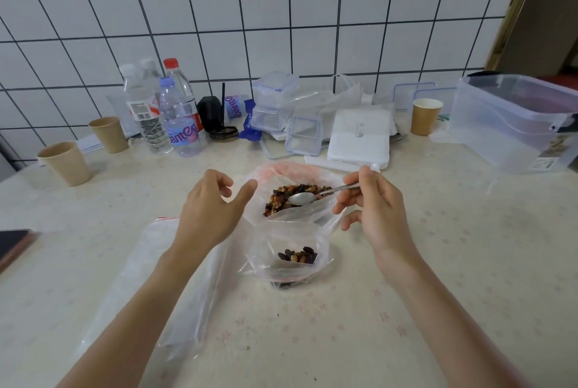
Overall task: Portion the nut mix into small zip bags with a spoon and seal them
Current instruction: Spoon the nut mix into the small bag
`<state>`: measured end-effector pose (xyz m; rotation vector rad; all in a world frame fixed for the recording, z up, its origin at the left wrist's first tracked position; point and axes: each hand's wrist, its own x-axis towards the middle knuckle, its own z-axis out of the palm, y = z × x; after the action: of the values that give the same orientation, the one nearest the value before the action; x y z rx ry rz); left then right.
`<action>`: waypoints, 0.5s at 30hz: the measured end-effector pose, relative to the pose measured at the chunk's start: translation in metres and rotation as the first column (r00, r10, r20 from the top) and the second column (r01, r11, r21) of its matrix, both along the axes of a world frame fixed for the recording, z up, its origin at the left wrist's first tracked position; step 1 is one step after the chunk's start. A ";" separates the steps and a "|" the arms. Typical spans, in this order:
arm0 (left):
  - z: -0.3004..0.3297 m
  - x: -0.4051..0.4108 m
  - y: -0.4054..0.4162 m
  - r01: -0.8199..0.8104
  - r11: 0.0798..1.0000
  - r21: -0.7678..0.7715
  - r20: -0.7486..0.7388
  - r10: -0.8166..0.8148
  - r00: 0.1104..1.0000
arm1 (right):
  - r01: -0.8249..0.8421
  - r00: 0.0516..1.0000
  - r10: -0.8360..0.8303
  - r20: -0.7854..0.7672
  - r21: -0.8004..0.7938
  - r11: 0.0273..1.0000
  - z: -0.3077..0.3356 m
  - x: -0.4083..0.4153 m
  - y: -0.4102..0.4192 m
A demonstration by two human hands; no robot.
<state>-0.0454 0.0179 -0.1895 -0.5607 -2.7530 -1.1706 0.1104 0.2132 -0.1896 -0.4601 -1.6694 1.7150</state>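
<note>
A large clear bag point(289, 217) lies open at the table's middle, with the nut mix point(281, 198) inside. My right hand point(372, 209) pinches the handle of a metal spoon point(301, 198), whose empty bowl hovers over the mix. My left hand point(209, 209) is beside the bag's left rim with fingers loosely spread; its thumb points at the rim, and I cannot tell if it touches. Nearer to me stands a small zip bag point(287, 258), open, holding a few nuts point(298, 255). More empty zip bags point(156, 265) lie flat under my left forearm.
Water bottles point(175, 112) and paper cups point(65, 162) stand at the back left. Clear lidded boxes point(275, 103), a white packet point(359, 137) and another cup point(425, 115) line the back. A big clear tub point(513, 125) sits at the right; a dark phone point(12, 243) at the left edge.
</note>
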 end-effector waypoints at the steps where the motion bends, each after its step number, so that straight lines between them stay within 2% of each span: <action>1: -0.001 -0.002 0.004 0.000 0.999 -0.036 0.046 0.002 0.999 | 0.010 1.000 -0.012 0.024 0.085 0.996 -0.002 0.000 -0.001; 4: -0.004 -0.004 0.016 0.056 0.994 -0.096 0.166 -0.039 0.985 | 0.013 0.996 -0.042 0.081 0.327 0.945 -0.007 -0.001 -0.006; 7: -0.007 0.000 0.023 0.120 0.993 -0.012 0.223 -0.114 0.968 | -0.034 0.992 -0.022 0.127 0.429 0.903 -0.011 -0.001 -0.010; 11: -0.009 0.008 0.023 0.104 0.973 0.205 0.270 -0.159 0.950 | -0.083 0.987 0.015 0.162 0.420 0.904 -0.014 -0.003 -0.011; 15: -0.012 0.010 0.021 0.055 0.911 0.408 0.387 -0.227 0.894 | -0.103 0.983 0.051 0.178 0.295 0.950 -0.014 -0.008 -0.011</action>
<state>-0.0352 0.0386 -0.2014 -0.5144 -2.7095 -2.0363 0.1023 0.2024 -0.2040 -0.4066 -2.0575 1.4690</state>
